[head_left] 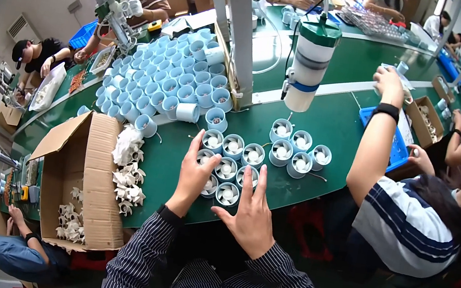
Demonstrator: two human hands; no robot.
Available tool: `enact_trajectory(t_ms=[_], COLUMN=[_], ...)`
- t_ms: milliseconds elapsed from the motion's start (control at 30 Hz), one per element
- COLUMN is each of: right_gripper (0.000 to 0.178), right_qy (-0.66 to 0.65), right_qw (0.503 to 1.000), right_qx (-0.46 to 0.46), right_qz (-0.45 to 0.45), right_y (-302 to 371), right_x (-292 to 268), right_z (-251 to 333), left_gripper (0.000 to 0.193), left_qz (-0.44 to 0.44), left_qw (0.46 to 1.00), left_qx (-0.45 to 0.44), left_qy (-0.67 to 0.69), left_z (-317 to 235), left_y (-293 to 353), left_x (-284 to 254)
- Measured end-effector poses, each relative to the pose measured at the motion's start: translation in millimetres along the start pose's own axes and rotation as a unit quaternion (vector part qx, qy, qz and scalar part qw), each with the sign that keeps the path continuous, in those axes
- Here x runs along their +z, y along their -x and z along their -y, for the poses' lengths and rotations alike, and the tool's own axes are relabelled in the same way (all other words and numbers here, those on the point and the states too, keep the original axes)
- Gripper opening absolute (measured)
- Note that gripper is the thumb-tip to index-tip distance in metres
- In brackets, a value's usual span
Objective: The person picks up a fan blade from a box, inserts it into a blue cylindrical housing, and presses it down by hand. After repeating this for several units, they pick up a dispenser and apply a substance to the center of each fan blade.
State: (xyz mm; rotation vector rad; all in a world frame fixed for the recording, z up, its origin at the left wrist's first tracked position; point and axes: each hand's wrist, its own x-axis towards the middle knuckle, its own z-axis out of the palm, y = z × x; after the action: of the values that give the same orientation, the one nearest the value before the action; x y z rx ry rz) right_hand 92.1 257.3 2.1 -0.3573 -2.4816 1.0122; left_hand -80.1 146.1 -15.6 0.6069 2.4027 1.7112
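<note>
A close cluster of light-blue cups [233, 145], each with a white fan wheel inside, stands on the green table between my hands. Along the left side of it lies my left hand [192, 175], index finger stretched forward and thumb out over a cup. My right hand [253, 220] is spread at the near right side, its fingertips at the rim of a cup. Both hands are open and grip nothing. Just right of the cluster stands a second group of cups with fan wheels [281, 151]. Beyond my left hand, many more blue cups [171, 83] are packed together.
At left, an open cardboard box [107, 179] holds white fan wheels; more loose fan wheels [128, 185] lie beside it. A white cylinder with a green cap [309, 66] hangs above the table near a metal post [240, 43]. At right, a co-worker's arm [373, 136] reaches over a blue tray [401, 153].
</note>
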Motion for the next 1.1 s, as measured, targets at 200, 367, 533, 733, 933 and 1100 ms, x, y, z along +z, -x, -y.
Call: enact_trajectory(t_ms=[200, 367, 533, 733, 933, 1100], right_gripper=[0.118, 0.121, 0.125, 0.132, 0.132, 0.124], right_qy=[0.028, 0.060, 0.152, 0.175, 0.139, 0.066], right_qw=[0.995, 0.983, 0.964, 0.966, 0.969, 0.973], right_qx=[-0.013, 0.040, 0.103, 0.142, 0.136, 0.144], right_qz=[-0.095, -0.168, -0.192, -0.127, -0.153, -0.168], right_y=[-1.3, 9.7, 3.5, -18.5, -41.0, -47.4], right_x=[5.0, -12.1, -30.2, -59.3, -85.1, -93.8], right_z=[-40.0, -66.5, -77.5, -108.5, -142.9, -152.0], left_gripper=[0.082, 0.087, 0.090, 0.092, 0.090, 0.081], left_qz=[-0.025, -0.046, -0.056, -0.048, -0.044, 0.000], left_qw=[0.999, 0.998, 0.998, 0.999, 0.998, 0.997], left_qx=[-0.021, -0.030, -0.007, 0.005, 0.001, -0.001], left_qy=[0.019, 0.022, -0.012, 0.024, 0.036, 0.078], left_z=[-13.5, -28.2, -32.7, -43.0, -51.1, -64.3], left_y=[1.2, -2.1, -18.6, -40.4, -63.5, -76.3], left_x=[52.7, 99.7, 138.7, 184.7, 228.3, 238.4])
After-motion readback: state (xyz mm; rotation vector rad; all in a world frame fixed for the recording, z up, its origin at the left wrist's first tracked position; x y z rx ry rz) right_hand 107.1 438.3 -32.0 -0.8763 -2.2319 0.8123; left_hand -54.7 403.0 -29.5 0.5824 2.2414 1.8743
